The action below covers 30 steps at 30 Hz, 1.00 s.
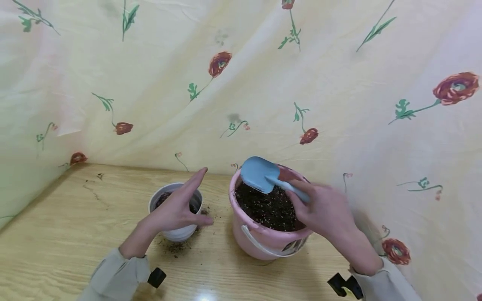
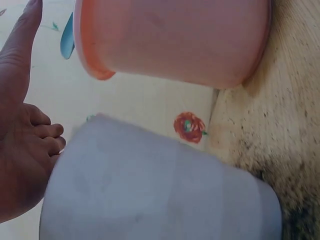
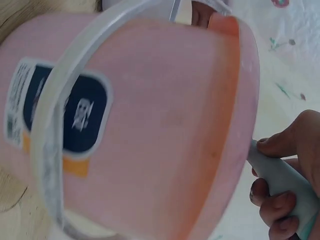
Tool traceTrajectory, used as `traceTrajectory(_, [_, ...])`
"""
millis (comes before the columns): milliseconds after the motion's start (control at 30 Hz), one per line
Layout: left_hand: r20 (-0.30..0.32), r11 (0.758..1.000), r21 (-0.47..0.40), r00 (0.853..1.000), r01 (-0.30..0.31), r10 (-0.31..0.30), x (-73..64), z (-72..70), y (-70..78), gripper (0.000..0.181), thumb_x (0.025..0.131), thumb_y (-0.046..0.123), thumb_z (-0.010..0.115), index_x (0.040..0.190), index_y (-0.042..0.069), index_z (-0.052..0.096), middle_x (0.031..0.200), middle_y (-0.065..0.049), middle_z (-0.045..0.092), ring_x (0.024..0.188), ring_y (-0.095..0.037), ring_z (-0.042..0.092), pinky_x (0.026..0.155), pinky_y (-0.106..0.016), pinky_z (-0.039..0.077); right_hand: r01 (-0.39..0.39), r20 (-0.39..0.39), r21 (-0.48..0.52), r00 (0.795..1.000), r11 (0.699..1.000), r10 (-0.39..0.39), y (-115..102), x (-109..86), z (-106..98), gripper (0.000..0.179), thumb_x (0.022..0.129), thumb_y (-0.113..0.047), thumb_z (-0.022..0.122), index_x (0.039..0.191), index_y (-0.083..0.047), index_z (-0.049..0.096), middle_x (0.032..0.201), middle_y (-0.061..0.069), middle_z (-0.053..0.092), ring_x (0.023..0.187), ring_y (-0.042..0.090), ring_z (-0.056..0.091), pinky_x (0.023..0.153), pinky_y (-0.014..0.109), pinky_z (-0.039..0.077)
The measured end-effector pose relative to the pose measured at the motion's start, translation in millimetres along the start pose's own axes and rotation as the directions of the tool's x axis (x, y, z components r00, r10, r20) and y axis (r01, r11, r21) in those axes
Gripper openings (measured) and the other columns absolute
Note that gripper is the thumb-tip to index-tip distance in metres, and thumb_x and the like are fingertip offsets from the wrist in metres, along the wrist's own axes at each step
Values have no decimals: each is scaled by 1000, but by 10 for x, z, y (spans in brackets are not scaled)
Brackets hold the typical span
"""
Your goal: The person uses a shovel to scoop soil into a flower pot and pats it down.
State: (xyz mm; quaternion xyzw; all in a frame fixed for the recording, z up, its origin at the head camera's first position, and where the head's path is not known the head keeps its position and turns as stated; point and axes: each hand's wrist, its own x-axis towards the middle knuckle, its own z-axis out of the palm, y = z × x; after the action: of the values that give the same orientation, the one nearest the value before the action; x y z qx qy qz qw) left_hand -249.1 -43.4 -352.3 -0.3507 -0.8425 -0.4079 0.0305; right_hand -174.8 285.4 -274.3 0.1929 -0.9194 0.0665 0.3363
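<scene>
My right hand (image 1: pixel 328 209) grips the handle of a light blue garden trowel (image 1: pixel 259 172). The trowel's blade is above the far left rim of a pink bucket (image 1: pixel 241 228), which holds dark potting soil (image 1: pixel 265 209). In the right wrist view, fingers and thumb wrap the trowel handle (image 3: pixel 285 180) beside the bucket's rim. A white plant pot (image 1: pixel 180 235) with some soil inside stands left of the bucket. Over its rim hovers my left hand (image 1: pixel 175 213), thumb and forefinger spread, holding nothing; its other fingers look loosely bent in the left wrist view. That hand partly hides the pot's soil.
Spilled soil (image 1: pixel 176 247) lies on the wooden table (image 1: pixel 113 234) around the pot, with more crumbs at the far left. A flowered cloth (image 1: pixel 158 83) hangs behind and beside the table. The bucket's white carrying handle (image 1: pixel 260 247) hangs down its front.
</scene>
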Motion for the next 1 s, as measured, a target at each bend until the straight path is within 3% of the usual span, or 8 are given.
traceTrajectory(300, [5,998,2,998,-58,58,255,119,145,117,73,48,81,156,27,1,161,1,6,146,-23,11,114,-52,20,-45,144,-65,988,997,54,195,-76,-133,27,83,-21,70,109,-12,75,50,-10,38,41,4,27,35,23,22])
traceTrajectory(467, [16,999,-33,1000,-26,26,386,260,219,118,71,53,80,156,27,2,161,1,6,146,-23,11,114,-52,19,-45,235,-145,969,988,79,259,-51,-194,30,84,-23,70,111,-14,74,48,-7,34,41,9,28,35,26,23])
traceTrajectory(600, [25,998,-58,1000,-1,3,446,371,235,119,70,57,79,156,23,5,161,-2,8,146,-25,13,114,-52,20,-45,309,-175,946,983,99,282,-22,-260,21,82,-22,69,99,-14,76,49,-7,36,44,11,31,36,27,25])
traceTrajectory(667, [31,998,-66,999,12,-10,457,405,238,117,71,56,79,156,23,6,161,-2,9,146,-26,15,114,-51,21,-44,359,-171,927,984,104,277,8,-311,10,81,-19,67,82,-14,75,49,-8,36,45,11,31,37,27,25])
traceTrajectory(767, [35,997,-73,999,24,-22,461,422,244,115,72,56,78,156,23,7,161,-3,10,145,-28,17,113,-53,23,-41,452,-168,885,985,113,249,90,-400,16,79,-15,64,63,-16,65,48,-9,33,46,10,30,39,25,24])
traceTrajectory(933, [39,997,-60,998,48,-45,464,418,262,116,71,59,78,156,24,7,161,-2,10,145,-28,17,113,-52,23,-58,599,-190,784,980,162,184,252,-528,23,81,-19,69,60,-16,59,50,-7,39,49,11,35,42,25,27])
traceTrajectory(1000, [46,998,-54,998,44,-42,473,420,266,117,71,59,78,156,22,7,161,-3,9,145,-27,16,113,-52,22,-59,633,-203,754,977,177,168,300,-554,26,82,-20,69,59,-16,57,51,-7,39,49,12,36,43,26,27])
